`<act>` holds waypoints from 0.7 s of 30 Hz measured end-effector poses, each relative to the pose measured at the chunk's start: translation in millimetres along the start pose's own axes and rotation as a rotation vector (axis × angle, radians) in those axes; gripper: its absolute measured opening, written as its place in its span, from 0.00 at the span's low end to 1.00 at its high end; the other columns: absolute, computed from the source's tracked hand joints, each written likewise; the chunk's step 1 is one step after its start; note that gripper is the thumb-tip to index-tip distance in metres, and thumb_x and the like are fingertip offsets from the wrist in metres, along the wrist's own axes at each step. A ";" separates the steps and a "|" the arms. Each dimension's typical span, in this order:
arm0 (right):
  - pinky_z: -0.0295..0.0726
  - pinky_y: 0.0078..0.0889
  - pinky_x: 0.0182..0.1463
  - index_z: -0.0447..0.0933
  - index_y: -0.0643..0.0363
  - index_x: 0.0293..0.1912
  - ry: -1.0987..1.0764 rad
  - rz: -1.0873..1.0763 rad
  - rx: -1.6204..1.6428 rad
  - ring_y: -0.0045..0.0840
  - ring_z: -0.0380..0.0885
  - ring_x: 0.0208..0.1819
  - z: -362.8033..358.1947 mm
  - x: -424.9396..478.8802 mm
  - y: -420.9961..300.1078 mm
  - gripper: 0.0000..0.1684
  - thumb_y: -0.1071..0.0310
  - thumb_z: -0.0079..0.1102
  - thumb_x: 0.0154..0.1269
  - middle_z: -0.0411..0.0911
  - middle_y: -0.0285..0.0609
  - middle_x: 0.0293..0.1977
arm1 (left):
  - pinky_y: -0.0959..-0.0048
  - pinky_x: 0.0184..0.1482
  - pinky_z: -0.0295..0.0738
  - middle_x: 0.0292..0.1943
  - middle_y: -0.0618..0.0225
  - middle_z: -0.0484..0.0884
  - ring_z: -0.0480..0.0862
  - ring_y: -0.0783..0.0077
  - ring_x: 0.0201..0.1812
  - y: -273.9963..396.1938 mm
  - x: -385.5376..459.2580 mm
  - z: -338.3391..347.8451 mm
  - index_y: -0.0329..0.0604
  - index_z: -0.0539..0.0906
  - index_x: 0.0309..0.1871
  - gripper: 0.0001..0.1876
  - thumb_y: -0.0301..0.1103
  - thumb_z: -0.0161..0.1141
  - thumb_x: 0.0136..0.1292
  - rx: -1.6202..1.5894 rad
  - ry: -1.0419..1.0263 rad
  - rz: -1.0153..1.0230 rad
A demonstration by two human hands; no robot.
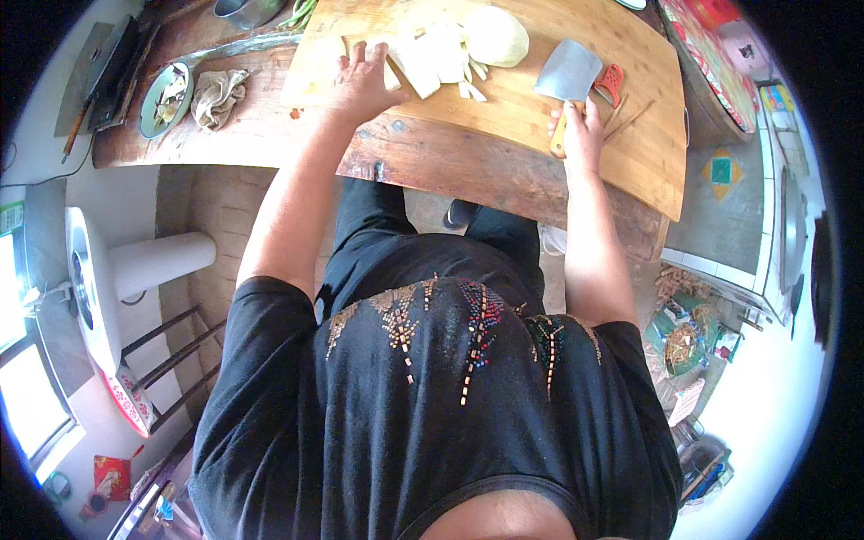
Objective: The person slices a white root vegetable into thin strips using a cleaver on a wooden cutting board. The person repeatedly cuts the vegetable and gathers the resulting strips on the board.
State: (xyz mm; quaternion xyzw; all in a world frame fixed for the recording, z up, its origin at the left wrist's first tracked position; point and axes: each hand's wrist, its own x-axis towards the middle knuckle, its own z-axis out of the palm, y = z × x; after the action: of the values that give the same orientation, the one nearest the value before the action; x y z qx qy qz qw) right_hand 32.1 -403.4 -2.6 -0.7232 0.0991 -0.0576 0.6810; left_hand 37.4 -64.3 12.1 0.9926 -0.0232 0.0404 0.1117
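My right hand [584, 131] grips the wooden handle of a cleaver [569, 69]. Its broad steel blade is on or just over the wooden cutting board [513, 118]. Fingers apart, my left hand [364, 84] is over the board's left part, beside a pale slab; whether it touches it I cannot tell. Flat white vegetable slices [432, 57] lie right of that hand, with short cut sticks [472, 88] at their edge. Behind them sits a large, round, pale peeled vegetable [497, 37]. A red-orange peeler [610, 85] rests right of the blade.
Left on the wooden table [263, 145] are a crumpled cloth [218, 99] and a green bowl of scraps [167, 101]. A metal pot [248, 10] and green stalks [300, 13] are farther back. Thin brown sticks [629, 120] lie near the peeler. A tiled counter [719, 209] stands right.
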 end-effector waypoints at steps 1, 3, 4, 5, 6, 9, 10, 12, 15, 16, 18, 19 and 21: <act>0.78 0.26 0.26 0.69 0.61 0.54 0.002 0.005 -0.007 0.22 0.76 0.23 -0.2 -0.3 -0.2 0.14 0.68 0.51 0.72 0.77 0.41 0.29 | 0.51 0.70 0.63 0.70 0.47 0.60 0.63 0.39 0.69 -0.1 1.1 -0.4 0.47 0.61 0.73 0.46 0.51 0.69 0.53 0.019 -0.003 0.015; 0.78 0.26 0.26 0.69 0.61 0.54 0.008 0.015 -0.022 0.22 0.76 0.24 0.2 -0.7 -1.6 0.14 0.67 0.51 0.72 0.77 0.41 0.29 | 0.49 0.68 0.65 0.71 0.48 0.59 0.62 0.37 0.69 0.4 4.9 -2.1 0.48 0.63 0.72 0.45 0.51 0.69 0.53 0.029 -0.080 0.021; 0.78 0.26 0.27 0.68 0.61 0.55 0.017 0.029 -0.018 0.22 0.76 0.24 1.0 -0.9 -2.7 0.15 0.68 0.51 0.72 0.77 0.42 0.30 | 0.48 0.67 0.66 0.72 0.48 0.59 0.62 0.36 0.69 0.3 7.4 -2.3 0.49 0.63 0.72 0.44 0.51 0.69 0.53 0.033 -0.118 0.024; 0.78 0.26 0.27 0.68 0.62 0.55 0.025 0.042 -0.015 0.22 0.77 0.24 2.2 -1.3 -4.0 0.15 0.68 0.51 0.72 0.78 0.42 0.30 | 0.48 0.68 0.66 0.72 0.49 0.58 0.61 0.37 0.70 -4.0 11.4 -1.1 0.49 0.63 0.72 0.43 0.51 0.68 0.54 0.056 -0.091 0.034; 0.78 0.26 0.27 0.68 0.62 0.56 0.033 0.057 -0.011 0.22 0.77 0.24 3.0 -2.8 -4.4 0.16 0.68 0.51 0.72 0.78 0.42 0.30 | 0.48 0.68 0.65 0.73 0.50 0.57 0.60 0.38 0.71 -13.3 16.3 0.9 0.50 0.63 0.72 0.43 0.51 0.67 0.55 0.079 -0.067 0.042; 0.79 0.26 0.27 0.67 0.63 0.58 0.002 0.026 -0.026 0.22 0.77 0.24 2.4 -2.9 -4.9 0.18 0.68 0.51 0.72 0.78 0.43 0.30 | 0.50 0.70 0.62 0.73 0.55 0.58 0.58 0.45 0.73 -36.3 34.6 -4.4 0.53 0.65 0.72 0.38 0.48 0.65 0.58 0.233 -0.015 0.031; 0.79 0.26 0.27 0.67 0.64 0.58 0.014 0.028 -0.030 0.22 0.77 0.24 1.8 -3.4 -5.1 0.19 0.68 0.51 0.72 0.79 0.43 0.31 | 0.50 0.70 0.62 0.73 0.56 0.59 0.58 0.46 0.73 -37.1 37.6 -7.9 0.54 0.66 0.72 0.37 0.48 0.65 0.58 0.293 0.019 0.033; 0.79 0.26 0.28 0.67 0.64 0.59 0.035 0.034 -0.037 0.22 0.77 0.25 2.0 -4.9 -5.8 0.20 0.68 0.51 0.71 0.79 0.43 0.31 | 0.49 0.70 0.62 0.73 0.57 0.59 0.57 0.47 0.73 -33.5 41.6 -10.9 0.55 0.65 0.72 0.37 0.48 0.65 0.59 0.319 0.082 0.071; 0.80 0.26 0.28 0.67 0.64 0.59 0.014 0.022 -0.046 0.22 0.77 0.25 4.7 -4.6 -5.9 0.20 0.68 0.51 0.71 0.79 0.43 0.31 | 0.43 0.69 0.58 0.74 0.55 0.58 0.57 0.46 0.73 -14.6 44.9 2.9 0.56 0.64 0.72 0.41 0.54 0.66 0.58 0.132 0.154 0.181; 0.80 0.25 0.28 0.67 0.64 0.59 0.026 0.028 -0.052 0.22 0.77 0.25 2.7 -4.5 -5.3 0.20 0.67 0.51 0.71 0.79 0.43 0.31 | 0.41 0.69 0.58 0.74 0.55 0.57 0.57 0.44 0.73 4.2 40.9 -1.3 0.56 0.62 0.73 0.43 0.56 0.67 0.56 0.116 0.106 0.195; 0.80 0.25 0.28 0.67 0.64 0.59 0.035 0.035 -0.057 0.22 0.78 0.25 3.4 -5.3 -6.1 0.20 0.67 0.51 0.71 0.79 0.43 0.31 | 0.37 0.69 0.56 0.75 0.54 0.55 0.55 0.42 0.73 34.0 26.8 -2.4 0.58 0.58 0.75 0.49 0.59 0.70 0.52 0.123 0.018 0.218; 0.80 0.26 0.28 0.67 0.64 0.59 0.026 0.034 -0.060 0.22 0.78 0.25 2.2 -4.8 -4.5 0.20 0.67 0.51 0.72 0.79 0.43 0.31 | 0.35 0.69 0.55 0.75 0.55 0.54 0.54 0.40 0.74 45.3 22.5 -0.3 0.58 0.56 0.76 0.52 0.60 0.71 0.51 0.143 -0.023 0.238; 0.80 0.26 0.28 0.67 0.63 0.59 0.012 0.029 -0.063 0.22 0.78 0.25 -1.6 -1.9 -1.1 0.20 0.67 0.51 0.72 0.79 0.42 0.31 | 0.35 0.69 0.55 0.76 0.54 0.50 0.52 0.40 0.74 50.3 19.4 3.8 0.61 0.51 0.77 0.54 0.61 0.70 0.51 0.171 -0.065 0.186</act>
State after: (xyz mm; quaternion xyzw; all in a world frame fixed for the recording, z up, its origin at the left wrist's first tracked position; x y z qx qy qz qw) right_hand 29.9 -404.5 -1.4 -0.7424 0.1156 -0.0488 0.6581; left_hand 54.2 -114.8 21.1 0.9929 -0.1151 0.0200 0.0218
